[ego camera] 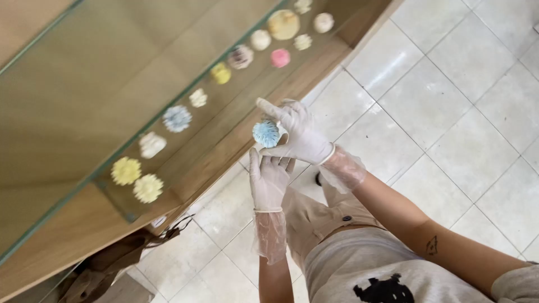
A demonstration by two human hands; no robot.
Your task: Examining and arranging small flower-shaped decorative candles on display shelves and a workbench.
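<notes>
Your gloved right hand [300, 134] curls around a small blue flower-shaped piece [266, 133], fingers wrapped over its edge, holding it in the air just in front of the wooden display case [236, 140]. Your gloved left hand [269, 177] sits directly beneath, fingers straight and close together, fingertips reaching up to the piece. Behind the glass [84, 101], a row of yellow, white, blue and pink flower-shaped pieces [177, 118] lines the shelf above the tiled floor [449, 112].

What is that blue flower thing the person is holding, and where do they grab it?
A small blue flower-shaped piece. The gloved right hand grips it around its edge with the fingers; the gloved left hand sits just under it, touching or nearly so.
</notes>
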